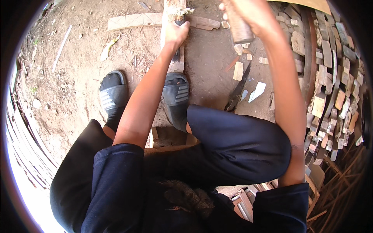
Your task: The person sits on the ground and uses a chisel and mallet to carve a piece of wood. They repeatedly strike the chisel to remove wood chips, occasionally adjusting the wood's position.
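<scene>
My left hand (176,34) is closed round the handle of a chisel (178,22), whose top end is pale and frayed. Its dark lower part (176,55) shows below my fist, over a long wooden beam (175,66) on the ground. Raised to the right, my right hand (250,13) grips a thick, round wooden mallet (241,33), slightly blurred and apart from the chisel. The upper part of the mallet is cut off by the picture's edge. One sandalled foot (176,91) rests on the near end of the beam.
A curved board (134,21) with pencilled lines lies across the beam's far part. A long dark blade-like tool (237,89) and a white scrap (257,91) lie right of my foot. Wood offcuts (328,89) are piled at the right. My other sandalled foot (113,91) stands on bare earth.
</scene>
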Available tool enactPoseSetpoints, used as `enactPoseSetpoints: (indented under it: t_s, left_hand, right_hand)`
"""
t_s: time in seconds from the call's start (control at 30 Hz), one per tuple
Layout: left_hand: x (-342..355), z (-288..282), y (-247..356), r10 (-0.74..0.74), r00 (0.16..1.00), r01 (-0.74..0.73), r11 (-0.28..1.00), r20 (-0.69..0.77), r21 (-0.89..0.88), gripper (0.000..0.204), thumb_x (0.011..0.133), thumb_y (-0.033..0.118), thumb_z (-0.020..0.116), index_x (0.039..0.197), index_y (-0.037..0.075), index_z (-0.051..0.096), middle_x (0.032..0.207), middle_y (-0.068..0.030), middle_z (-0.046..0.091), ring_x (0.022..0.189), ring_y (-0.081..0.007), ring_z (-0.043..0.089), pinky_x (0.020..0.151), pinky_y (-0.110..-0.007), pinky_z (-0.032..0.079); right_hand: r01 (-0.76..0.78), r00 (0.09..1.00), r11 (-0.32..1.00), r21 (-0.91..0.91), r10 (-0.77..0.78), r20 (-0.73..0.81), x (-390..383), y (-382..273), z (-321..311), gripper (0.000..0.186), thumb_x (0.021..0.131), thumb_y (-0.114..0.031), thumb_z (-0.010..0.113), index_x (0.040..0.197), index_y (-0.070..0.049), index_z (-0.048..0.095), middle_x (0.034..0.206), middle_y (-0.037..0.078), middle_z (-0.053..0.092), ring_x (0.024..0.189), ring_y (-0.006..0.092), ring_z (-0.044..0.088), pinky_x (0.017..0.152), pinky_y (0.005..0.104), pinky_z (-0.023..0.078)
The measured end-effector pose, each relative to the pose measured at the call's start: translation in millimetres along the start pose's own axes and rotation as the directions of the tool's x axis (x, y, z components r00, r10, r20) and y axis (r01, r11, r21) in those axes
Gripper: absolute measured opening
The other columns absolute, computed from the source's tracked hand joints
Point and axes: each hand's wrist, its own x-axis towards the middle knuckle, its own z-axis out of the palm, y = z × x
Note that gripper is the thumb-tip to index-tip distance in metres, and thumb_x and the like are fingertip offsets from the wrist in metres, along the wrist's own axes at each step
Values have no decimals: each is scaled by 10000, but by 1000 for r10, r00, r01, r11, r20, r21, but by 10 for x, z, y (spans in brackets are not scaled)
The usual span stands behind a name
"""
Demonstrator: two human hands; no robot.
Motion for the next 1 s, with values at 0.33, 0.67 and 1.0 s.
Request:
enactPoseSetpoints:
  t_s: [0.33,0.67,1.0]
  left_hand:
    - [108,77,-192,59,997,-61,997,-58,-40,274,815,238,643,690,-5,641,601,-50,599,541,-101,550,523,-301,454]
    - [359,177,-489,191,953,-176,981,-236,82,280,791,259,643,731,-14,653,647,-75,631,599,-166,610,575,-341,487]
    - [-77,-26,34,22,994,-1,980,-103,197,406,802,319,671,861,-82,646,799,-218,675,764,-299,685,710,-403,535]
  right_hand:
    - [-321,888,946,45,284,360,-42,-39,-171,305,974,-130,489,1229,32,528,838,65,591,664,147,580,568,280,511]
    - [-216,957,969,-121,234,171,21,-35,-11,504,1026,-280,440,1465,-45,361,748,44,567,613,133,547,549,284,491]
    - [-259,873,952,-161,302,384,-15,280,60,582,1001,-507,432,1257,1,555,790,50,590,629,152,558,564,313,489]
